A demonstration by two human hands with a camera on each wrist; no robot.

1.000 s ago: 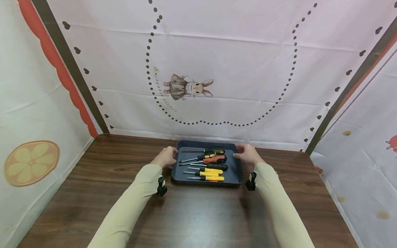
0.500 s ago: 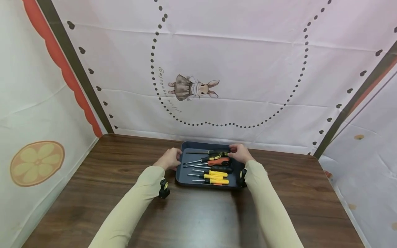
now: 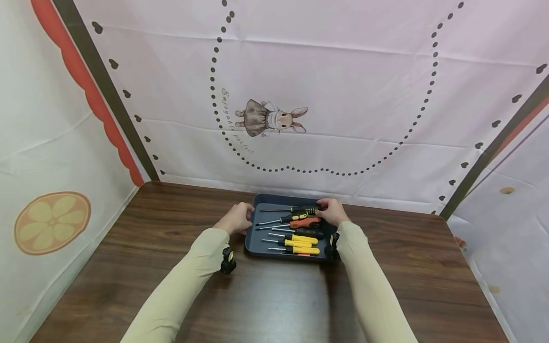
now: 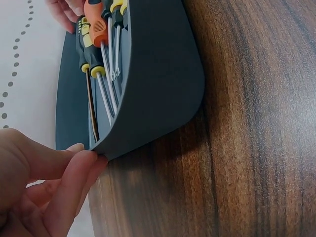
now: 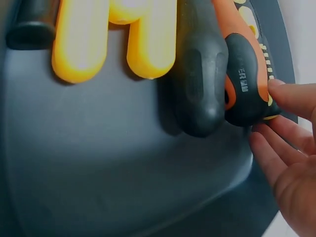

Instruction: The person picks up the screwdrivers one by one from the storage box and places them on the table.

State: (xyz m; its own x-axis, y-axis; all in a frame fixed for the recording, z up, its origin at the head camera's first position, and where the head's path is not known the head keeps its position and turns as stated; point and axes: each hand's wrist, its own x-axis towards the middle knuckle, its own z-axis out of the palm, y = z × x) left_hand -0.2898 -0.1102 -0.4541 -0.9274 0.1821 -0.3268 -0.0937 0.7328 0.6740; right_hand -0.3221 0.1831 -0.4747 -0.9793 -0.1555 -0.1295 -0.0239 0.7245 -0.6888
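A dark grey tray [image 3: 279, 256] holds several screwdrivers lying side by side, handles to the right. My left hand [image 3: 237, 217] pinches the tray's rim at its back left corner; in the left wrist view, thumb and fingers meet on the tray wall [image 4: 163, 74]. My right hand [image 3: 333, 212] is over the tray's right end. Its thumb and fingers close round the handle end of the rearmost black-and-yellow screwdriver [image 3: 305, 208]. In the right wrist view, an orange-and-black screwdriver [image 5: 242, 74] lies right beside those fingers. The right fingers hide part of the rearmost handle.
In the tray's front half lie a black-handled screwdriver [image 3: 310, 233] and several yellow-handled screwdrivers [image 3: 305, 250]. The tray sits on a brown wooden table [image 3: 274, 300], near a white printed cloth wall [image 3: 356, 95] at the back. Similar cloth stands at both sides.
My right hand has moved left from the tray's right rim to the rearmost screwdriver's handle. My left hand stays at the tray's left rim. The head view has shifted slightly.
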